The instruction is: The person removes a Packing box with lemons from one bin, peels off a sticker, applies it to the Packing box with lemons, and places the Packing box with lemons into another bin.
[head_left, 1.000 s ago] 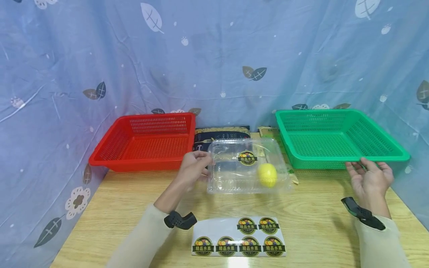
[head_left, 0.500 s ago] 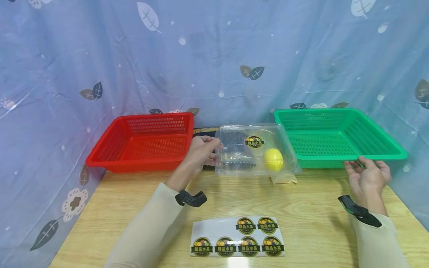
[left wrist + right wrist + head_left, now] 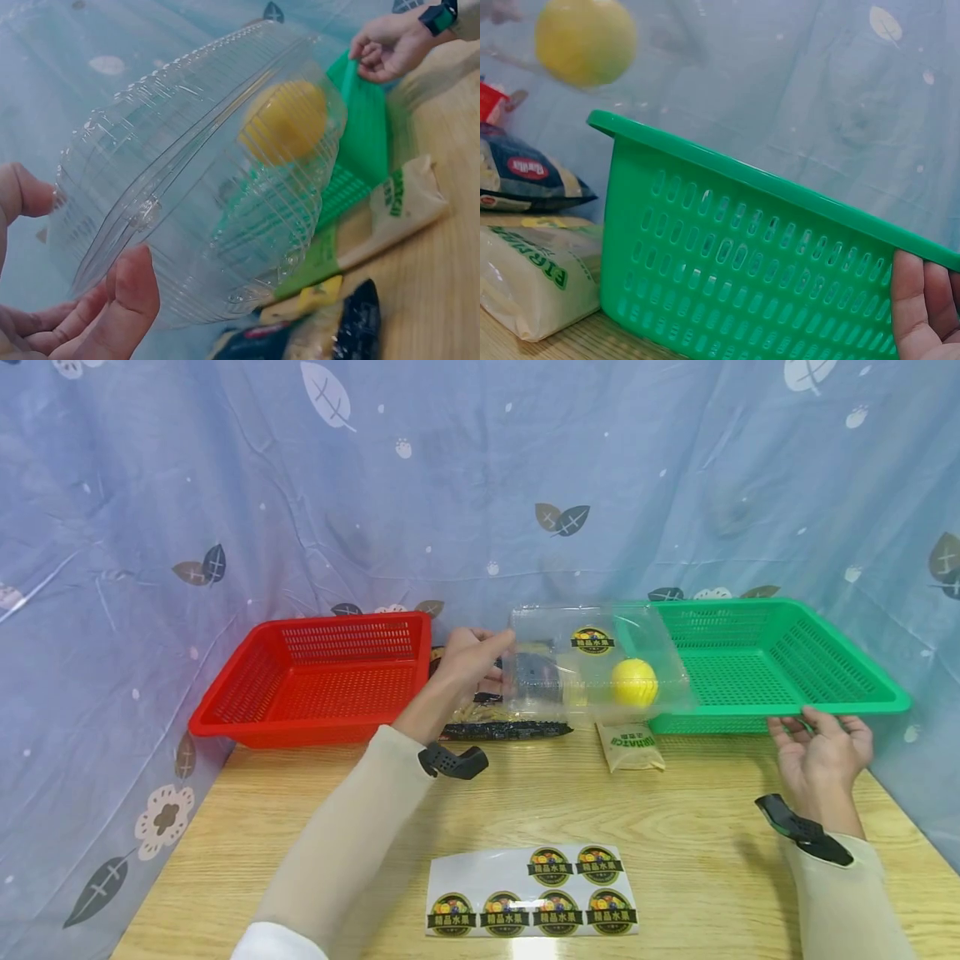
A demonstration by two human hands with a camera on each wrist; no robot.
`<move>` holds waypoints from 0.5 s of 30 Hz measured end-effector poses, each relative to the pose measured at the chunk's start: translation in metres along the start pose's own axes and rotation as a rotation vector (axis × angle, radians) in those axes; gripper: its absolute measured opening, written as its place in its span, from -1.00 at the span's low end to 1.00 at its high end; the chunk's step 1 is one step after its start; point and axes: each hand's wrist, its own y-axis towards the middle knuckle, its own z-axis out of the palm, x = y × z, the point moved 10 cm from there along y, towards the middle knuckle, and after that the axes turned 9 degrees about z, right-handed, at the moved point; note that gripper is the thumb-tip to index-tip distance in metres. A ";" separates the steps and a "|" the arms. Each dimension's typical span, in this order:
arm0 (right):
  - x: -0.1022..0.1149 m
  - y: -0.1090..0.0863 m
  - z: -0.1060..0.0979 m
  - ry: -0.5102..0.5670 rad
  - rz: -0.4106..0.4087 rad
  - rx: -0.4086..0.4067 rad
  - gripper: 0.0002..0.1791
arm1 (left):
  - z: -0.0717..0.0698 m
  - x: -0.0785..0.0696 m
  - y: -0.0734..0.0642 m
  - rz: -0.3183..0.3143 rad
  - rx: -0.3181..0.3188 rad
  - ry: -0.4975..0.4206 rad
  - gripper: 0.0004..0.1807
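Note:
My left hand point(image 3: 471, 664) pinches the left edge of a clear plastic clamshell box point(image 3: 581, 662), lid down, raised above the table. A round label with a dark band point(image 3: 592, 641) is on its lid. Inside, toward the right front, lies a round yellow fruit point(image 3: 634, 683). In the left wrist view the box point(image 3: 180, 187) tilts, with my thumb on one side and fingers on the other. The box's right side overlaps the left end of the green basket point(image 3: 720, 720). My right hand point(image 3: 823, 756) grips that basket's front rim, thumb on top and fingers underneath.
A red basket point(image 3: 300, 732) stands at the back left. Between the baskets lie a dark pasta bag point(image 3: 510, 729) and a beige packet with green print point(image 3: 632, 747). A white sheet of round stickers point(image 3: 480, 868) lies at the front of the wooden table point(image 3: 697, 860).
My left hand has lifted the box with the fruit up and to the right, toward the green basket, uncovering the beige packet's front. The right hand has stayed at the basket's rim.

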 end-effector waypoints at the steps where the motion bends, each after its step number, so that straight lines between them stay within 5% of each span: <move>1: 0.000 0.000 0.000 0.001 0.000 -0.003 -0.53 | 0.003 -0.003 0.002 0.000 -0.003 -0.004 -0.70; 6: 0.000 0.002 -0.003 0.012 -0.007 -0.023 -0.51 | 0.022 -0.012 0.012 -0.001 0.011 -0.040 -0.82; 15: 0.000 0.002 -0.002 0.022 -0.016 -0.024 -0.52 | 0.057 -0.015 0.024 0.014 0.054 -0.071 -0.72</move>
